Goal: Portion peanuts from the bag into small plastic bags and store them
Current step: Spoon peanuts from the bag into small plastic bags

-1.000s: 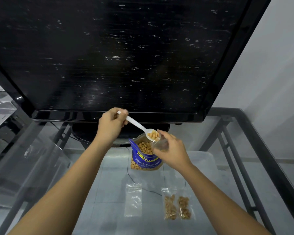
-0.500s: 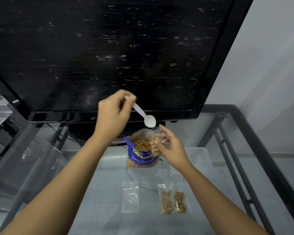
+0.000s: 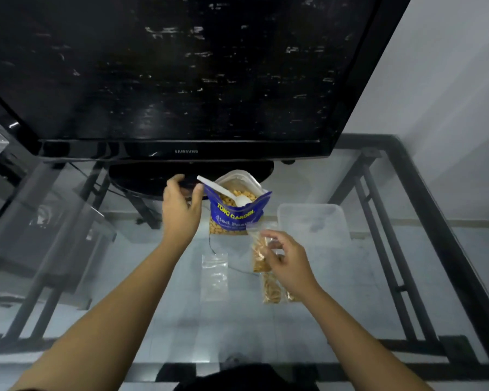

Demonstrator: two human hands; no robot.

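Observation:
A blue peanut bag stands open on the glass table, in front of the TV base. A white plastic spoon rests in its mouth, bowl on the peanuts, handle sticking out to the left. My left hand is just left of the handle with fingers apart, holding nothing. My right hand pinches a small plastic bag part-filled with peanuts, below and right of the blue bag. A filled small bag lies beneath it, and a second is mostly hidden by my hand. An empty small bag lies to the left.
A large black TV on a round base fills the back of the table. A clear plastic container sits right of the peanut bag. A thin black cable runs across the glass. The black table frame borders the right.
My left hand emptied the spoon into the small bag, lowered it into the blue bag and let go. My right hand brought the small bag down and toward me.

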